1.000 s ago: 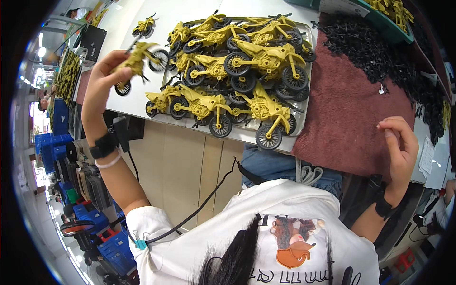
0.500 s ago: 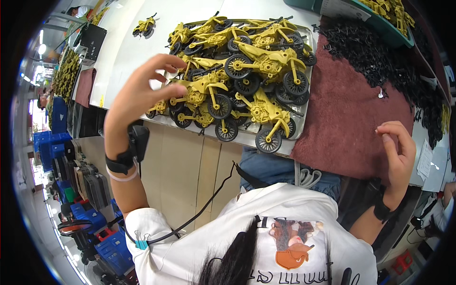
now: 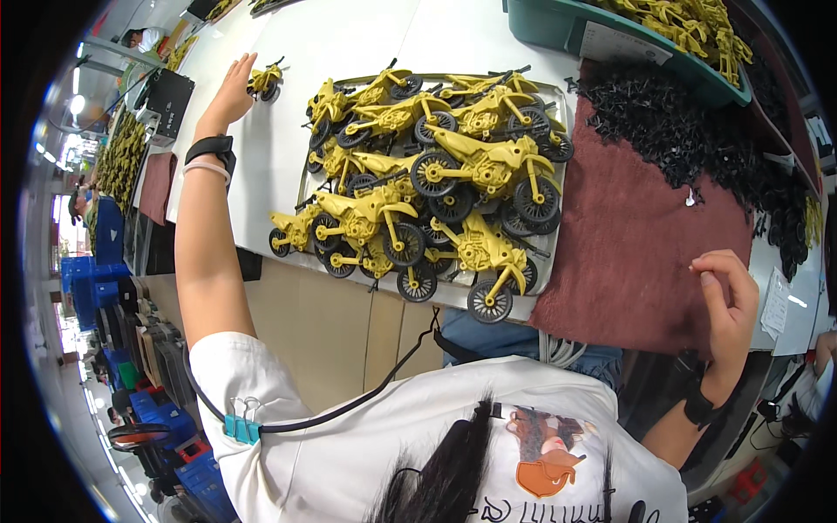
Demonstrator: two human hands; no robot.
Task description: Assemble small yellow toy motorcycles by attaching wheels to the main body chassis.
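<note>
My left hand is stretched out at the far left of the table, fingers extended and nothing visible in it. It is beside a lone yellow toy motorcycle with black wheels; whether they touch I cannot tell. A heap of similar toy motorcycles lies on a shallow tray in the middle. My right hand hovers over the right edge of a reddish-brown cloth, thumb and forefinger pinched together. Any thing between those fingertips is too small to make out.
Many small black parts are piled on the cloth's far side. Behind them stands a green bin of yellow parts. A black box is at the far left, and papers lie at the right edge.
My left hand has moved from above the near-left motorcycles out to the far left, beside the lone one, its fingers straightening. My right hand stays pinched in nearly the same place.
</note>
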